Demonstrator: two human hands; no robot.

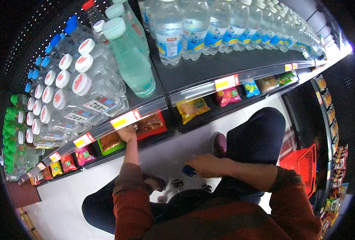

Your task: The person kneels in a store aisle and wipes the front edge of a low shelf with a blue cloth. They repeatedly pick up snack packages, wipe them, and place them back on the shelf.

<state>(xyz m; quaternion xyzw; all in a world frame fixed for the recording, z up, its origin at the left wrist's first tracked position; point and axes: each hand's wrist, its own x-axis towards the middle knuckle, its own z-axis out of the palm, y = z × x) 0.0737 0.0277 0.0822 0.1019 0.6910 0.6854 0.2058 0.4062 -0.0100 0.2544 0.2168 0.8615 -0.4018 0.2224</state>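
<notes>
My left hand (127,133) reaches in under the price rail of a shelf, its fingers partly hidden by a price tag (125,119). It is between a green-edged snack packet (111,144) and a red-edged snack packet (152,124); whether it grips either cannot be told. My right hand (209,165) is in front of my knees, closed on a small dark blue object (189,170). A yellow snack packet (192,109) and a pink snack packet (228,96) lie further right on the low shelf.
Above the rail (192,93) stand clear bottles with white caps (83,84), a green-tinted bottle (135,66) and rows of blue-labelled bottles (195,36). A red plastic basket (299,168) is on the floor at right, beside another shelf of packets (339,165). My knees are bent close to the shelf.
</notes>
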